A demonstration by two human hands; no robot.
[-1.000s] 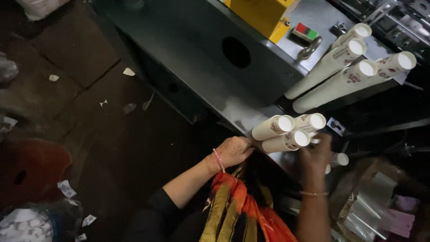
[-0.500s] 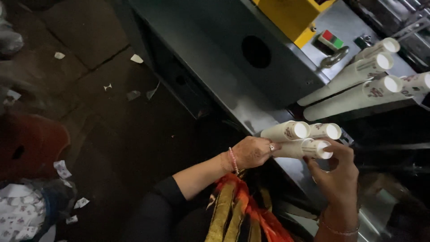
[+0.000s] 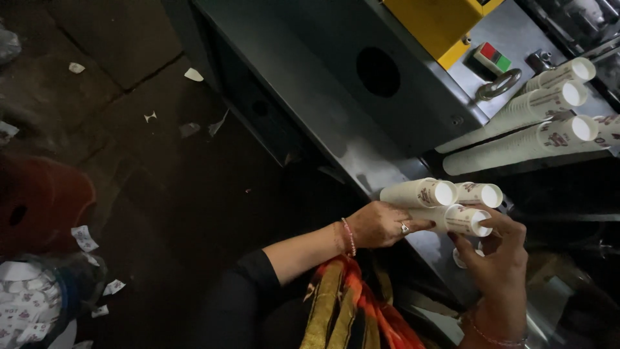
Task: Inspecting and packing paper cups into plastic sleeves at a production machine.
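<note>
Three short stacks of white paper cups [image 3: 445, 203] lie bunched together on their sides at the edge of a grey metal machine [image 3: 336, 97]. My left hand [image 3: 384, 224], with a ring and a bead bracelet, grips the bunch from the left side. My right hand [image 3: 497, 255] cups the open rims from below and in front, fingers spread over the lowest stack. Several longer stacks of cups [image 3: 529, 126] rest on the machine above and to the right.
A yellow box [image 3: 445, 22] and a red-and-green switch [image 3: 492, 58] sit on the machine top. Paper scraps litter the dark floor [image 3: 148, 116] at left. A red round object [image 3: 39, 200] and a bag of printed paper [image 3: 32, 310] lie at lower left. Orange-gold cloth [image 3: 349, 310] hangs below.
The view has shifted, so the machine and cups sit higher right. My right hand has moved up from under the bunch to cover the cup rims; my left hand stays on the bunch.
</note>
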